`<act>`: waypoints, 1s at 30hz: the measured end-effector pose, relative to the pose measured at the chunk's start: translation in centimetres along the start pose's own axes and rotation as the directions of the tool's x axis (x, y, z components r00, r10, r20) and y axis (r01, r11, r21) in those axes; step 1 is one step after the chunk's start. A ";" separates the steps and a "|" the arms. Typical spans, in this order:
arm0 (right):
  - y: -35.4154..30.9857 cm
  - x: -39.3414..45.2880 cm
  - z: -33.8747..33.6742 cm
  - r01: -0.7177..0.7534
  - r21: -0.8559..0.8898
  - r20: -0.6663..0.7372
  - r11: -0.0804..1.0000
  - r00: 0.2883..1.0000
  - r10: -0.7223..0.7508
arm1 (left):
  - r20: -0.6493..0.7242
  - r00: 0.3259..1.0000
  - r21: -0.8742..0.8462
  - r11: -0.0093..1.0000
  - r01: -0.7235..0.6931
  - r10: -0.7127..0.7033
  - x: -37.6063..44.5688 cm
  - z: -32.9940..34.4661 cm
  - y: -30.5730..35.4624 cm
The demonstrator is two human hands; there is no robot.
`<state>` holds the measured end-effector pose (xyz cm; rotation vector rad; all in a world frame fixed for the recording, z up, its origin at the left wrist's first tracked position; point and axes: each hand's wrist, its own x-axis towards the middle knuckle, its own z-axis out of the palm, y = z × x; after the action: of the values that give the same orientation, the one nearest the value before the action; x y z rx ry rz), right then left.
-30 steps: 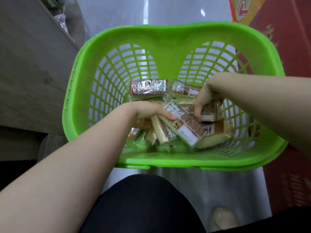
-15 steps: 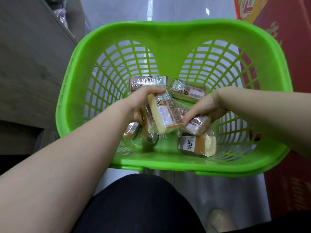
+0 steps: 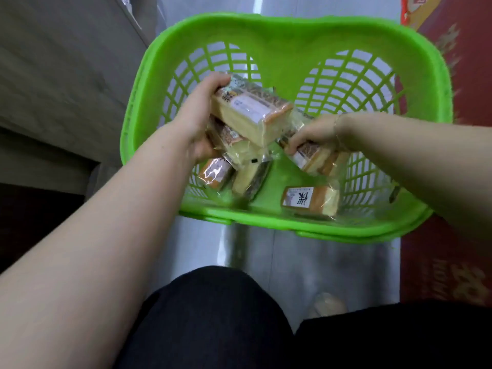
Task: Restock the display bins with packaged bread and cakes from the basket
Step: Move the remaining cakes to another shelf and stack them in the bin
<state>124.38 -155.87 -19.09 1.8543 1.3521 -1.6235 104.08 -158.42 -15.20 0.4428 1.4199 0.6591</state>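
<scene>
Since half a second ago the left hand point(image 3: 198, 123) has lifted two stacked clear-wrapped sponge cakes point(image 3: 247, 121), its grip curled round them, above the green plastic lattice basket point(image 3: 279, 33). The right hand point(image 3: 311, 135) pinches another wrapped cake point(image 3: 310, 157), seemingly. Glossy grey floor point(image 3: 266, 262) below.
</scene>
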 end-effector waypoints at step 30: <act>-19.0 -79.3 20.5 0.336 0.210 0.363 0.918 0.845 -0.393 | -0.966 0.204 -0.242 0.837 -0.490 -0.160 -90.5 0.3 1.5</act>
<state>104.98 -196.09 52.18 1.2666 1.4936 -2.1932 102.09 -216.57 54.14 -0.4261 2.3005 1.6926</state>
